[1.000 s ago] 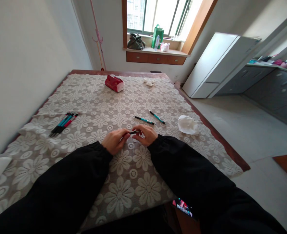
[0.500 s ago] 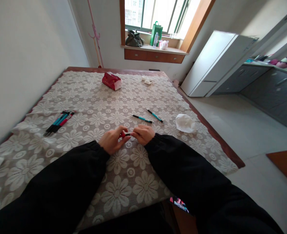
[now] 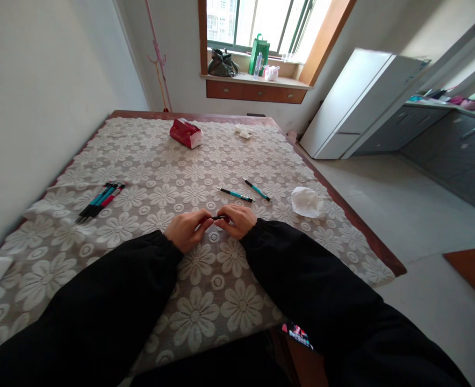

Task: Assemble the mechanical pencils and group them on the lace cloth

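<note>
Between my two hands, just above the patterned tablecloth [image 3: 195, 317], is a slim pen [image 3: 218, 217]; only its black section shows. My left hand [image 3: 186, 230] pinches one end with thumb and fingertips, and those fingers hide that part. The other end is gripped by my right hand [image 3: 239, 219], its fingers curled round it. Beyond the right hand lie two blue-and-black pens, a nearer pen [image 3: 236, 194] and a farther pen [image 3: 257, 189]. Off to the left rests a bundle of pens [image 3: 101, 201] in blue, black and red.
A red tissue pack [image 3: 184, 133] and crumpled white tissue [image 3: 243, 131] lie toward the far edge. Crumpled white plastic [image 3: 308, 202] sits at right. A lit phone screen [image 3: 297, 334] shows below the table edge. A wall [image 3: 52, 80] borders the left side.
My left fingers have closed in on the pen, and its red part that showed earlier is now covered. More of the black section shows at the right hand. The loose pens stay put.
</note>
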{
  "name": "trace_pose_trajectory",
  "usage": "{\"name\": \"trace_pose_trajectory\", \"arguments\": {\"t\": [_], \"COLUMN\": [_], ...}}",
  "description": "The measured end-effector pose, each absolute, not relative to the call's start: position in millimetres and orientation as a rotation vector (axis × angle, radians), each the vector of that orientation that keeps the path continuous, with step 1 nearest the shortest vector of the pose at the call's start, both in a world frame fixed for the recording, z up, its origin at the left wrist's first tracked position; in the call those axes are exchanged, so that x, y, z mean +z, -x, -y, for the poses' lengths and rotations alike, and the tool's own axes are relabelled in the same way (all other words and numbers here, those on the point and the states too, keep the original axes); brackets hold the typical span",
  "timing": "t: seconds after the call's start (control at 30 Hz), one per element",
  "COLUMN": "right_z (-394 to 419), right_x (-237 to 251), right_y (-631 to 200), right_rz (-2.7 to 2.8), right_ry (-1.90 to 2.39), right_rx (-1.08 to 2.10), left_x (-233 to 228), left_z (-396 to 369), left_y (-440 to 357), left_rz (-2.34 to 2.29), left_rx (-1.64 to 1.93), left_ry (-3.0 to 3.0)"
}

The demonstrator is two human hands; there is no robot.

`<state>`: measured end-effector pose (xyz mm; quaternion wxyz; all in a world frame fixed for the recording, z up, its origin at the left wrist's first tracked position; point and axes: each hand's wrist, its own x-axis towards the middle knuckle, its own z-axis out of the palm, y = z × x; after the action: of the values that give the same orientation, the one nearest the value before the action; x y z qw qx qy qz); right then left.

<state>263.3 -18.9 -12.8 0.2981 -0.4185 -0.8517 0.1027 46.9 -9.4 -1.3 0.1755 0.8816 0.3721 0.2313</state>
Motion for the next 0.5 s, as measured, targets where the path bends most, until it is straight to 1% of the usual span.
{"name": "trace_pose_trajectory", "arguments": {"t": [0.3, 0.5], "right_z": [19.3, 15.3], "right_x": [-12.7, -7.8], "right_y": [-264.1, -270.5], "right_rz": [2.299, 2.168], "right_ry": [1.103, 1.077], "right_rx": [0.205, 0.111], "left_x": [-0.3, 5.9], "left_z": [10.1, 11.1], "left_y": [-45.4, -45.7], "left_rz": [-1.062, -1.269], "left_rx": [0.62, 0.599], "left_ry": [-2.494, -2.474]}}
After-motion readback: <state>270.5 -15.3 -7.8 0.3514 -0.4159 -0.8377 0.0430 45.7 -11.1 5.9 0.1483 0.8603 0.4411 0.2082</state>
